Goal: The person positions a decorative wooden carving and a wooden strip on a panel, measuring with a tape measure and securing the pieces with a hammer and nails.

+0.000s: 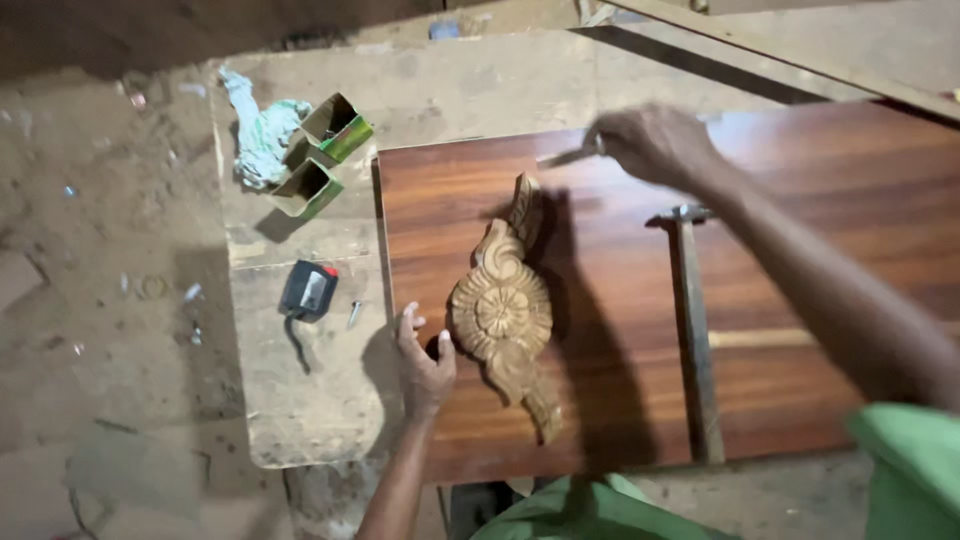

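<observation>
Carved wooden ornament (503,312) lies on a reddish-brown panel (800,250) atop the bench (300,400); left hand (423,358) rests open-fingered against its edge, right hand (650,143) pinches a thin metal tool (565,157) near a hammer (693,320).

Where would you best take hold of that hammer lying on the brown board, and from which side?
Grip the hammer on its long straight handle, about halfway along, coming from above. It lies flat on the board, head at the far end, handle running toward the person, so fingers can close across the narrow shaft. The right hand is nearest; the left hand rests by the carved ornament.
</observation>
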